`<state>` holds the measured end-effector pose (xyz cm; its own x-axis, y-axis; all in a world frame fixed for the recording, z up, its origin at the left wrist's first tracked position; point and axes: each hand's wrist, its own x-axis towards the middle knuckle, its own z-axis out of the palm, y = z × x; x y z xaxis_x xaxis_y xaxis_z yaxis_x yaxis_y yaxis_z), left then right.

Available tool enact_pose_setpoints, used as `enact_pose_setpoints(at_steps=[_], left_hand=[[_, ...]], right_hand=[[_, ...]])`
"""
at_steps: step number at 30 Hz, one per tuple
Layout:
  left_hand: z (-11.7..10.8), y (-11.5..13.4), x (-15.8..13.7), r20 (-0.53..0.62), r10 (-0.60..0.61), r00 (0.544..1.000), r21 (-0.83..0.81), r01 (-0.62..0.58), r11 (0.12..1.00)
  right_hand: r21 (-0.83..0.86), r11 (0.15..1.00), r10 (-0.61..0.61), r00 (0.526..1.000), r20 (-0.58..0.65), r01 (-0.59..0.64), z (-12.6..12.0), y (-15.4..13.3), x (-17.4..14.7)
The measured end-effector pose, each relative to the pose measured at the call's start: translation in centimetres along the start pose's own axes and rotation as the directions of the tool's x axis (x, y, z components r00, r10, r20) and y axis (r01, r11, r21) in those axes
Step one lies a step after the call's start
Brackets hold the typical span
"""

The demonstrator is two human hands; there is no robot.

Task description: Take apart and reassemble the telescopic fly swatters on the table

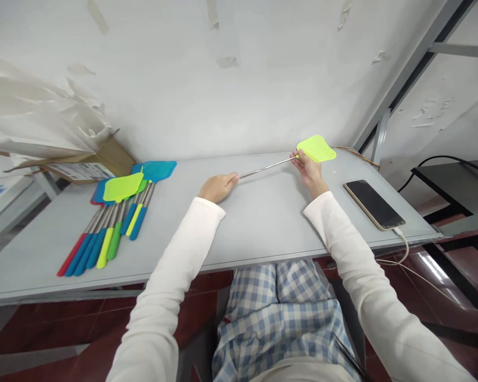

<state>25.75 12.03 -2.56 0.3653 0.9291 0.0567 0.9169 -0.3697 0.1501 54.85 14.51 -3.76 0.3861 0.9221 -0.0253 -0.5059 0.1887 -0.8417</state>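
Note:
Between my hands stretches a fly swatter (pixel 317 148) with a yellow-green mesh head and a thin, extended metal rod. My left hand (pixel 219 187) is closed around its handle end, which the fingers hide. At the other end my right hand (pixel 307 170) grips the swatter at the base of the head, fingers around the neck. The rod slants up to the right above the grey table. Left of my hands lies a pile of similar fly swatters (pixel 123 187), rods pushed short, with blue, red, green and yellow handles (pixel 105 248) pointing toward me.
A smartphone (pixel 374 204) with a white charging cable (pixel 404 246) lies near the table's right end. An opened cardboard box (pixel 103 159) stands at the back left. The white wall (pixel 231 106) borders the grey table (pixel 258 228) behind. A dark stool-like surface (pixel 458 183) stands at the right.

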Motion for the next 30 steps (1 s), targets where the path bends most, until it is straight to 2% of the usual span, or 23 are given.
enact_pose_setpoints(at_steps=[13,19,22,26,30], left_hand=[[0.3,-0.1,0.1,0.003,0.015,1.000,-0.019,-0.015,1.000],[0.7,-0.7,0.1,-0.017,0.043,0.999,-0.114,-0.044,0.993],[0.9,-0.7,0.2,-0.020,0.042,0.999,-0.145,-0.045,0.988],[1.1,0.1,0.3,-0.018,0.057,0.998,-0.107,-0.058,0.993],[1.6,2.4,-0.1,-0.020,0.048,0.999,-0.098,-0.050,0.994]], right_hand=[[-0.027,1.000,0.010,0.999,0.045,-0.009,-0.3,0.3,0.3],[0.001,1.000,0.023,0.990,0.139,-0.023,-0.9,0.4,1.0],[-0.010,1.000,-0.013,0.996,0.090,0.014,-1.4,0.1,1.5],[-0.001,0.999,-0.042,0.999,0.005,0.042,-1.7,0.3,1.8],[-0.007,0.996,-0.091,0.992,-0.083,0.090,0.1,1.6,0.0]])
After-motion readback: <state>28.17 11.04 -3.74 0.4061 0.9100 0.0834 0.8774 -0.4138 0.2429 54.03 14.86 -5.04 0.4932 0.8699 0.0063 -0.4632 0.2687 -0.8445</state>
